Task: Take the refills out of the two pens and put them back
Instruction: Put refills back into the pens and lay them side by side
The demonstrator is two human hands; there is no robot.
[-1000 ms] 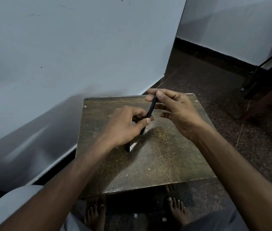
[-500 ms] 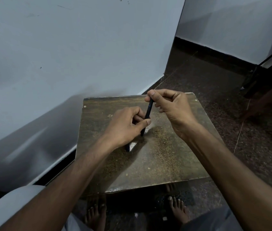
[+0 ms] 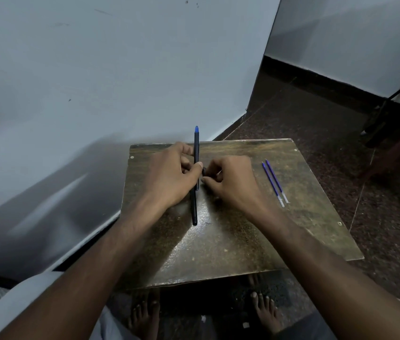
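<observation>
Left hand [image 3: 169,175] pinches two dark pen barrels [image 3: 196,153], held parallel; right hand [image 3: 230,180] clenches on what is probably a small cap. Both refills [image 3: 274,184] lie on the wooden stool [image 3: 230,241], well right of the grip, nothing between. Set one barrel down before reinserting.

A worn, dark wooden table [image 3: 230,246] stands beside a pale grey wall [image 3: 96,82] on a dark speckled floor [image 3: 316,114]. Two bare feet [image 3: 145,317] rest beneath the table's near edge. Dark furniture legs [image 3: 385,123] stand at far right.
</observation>
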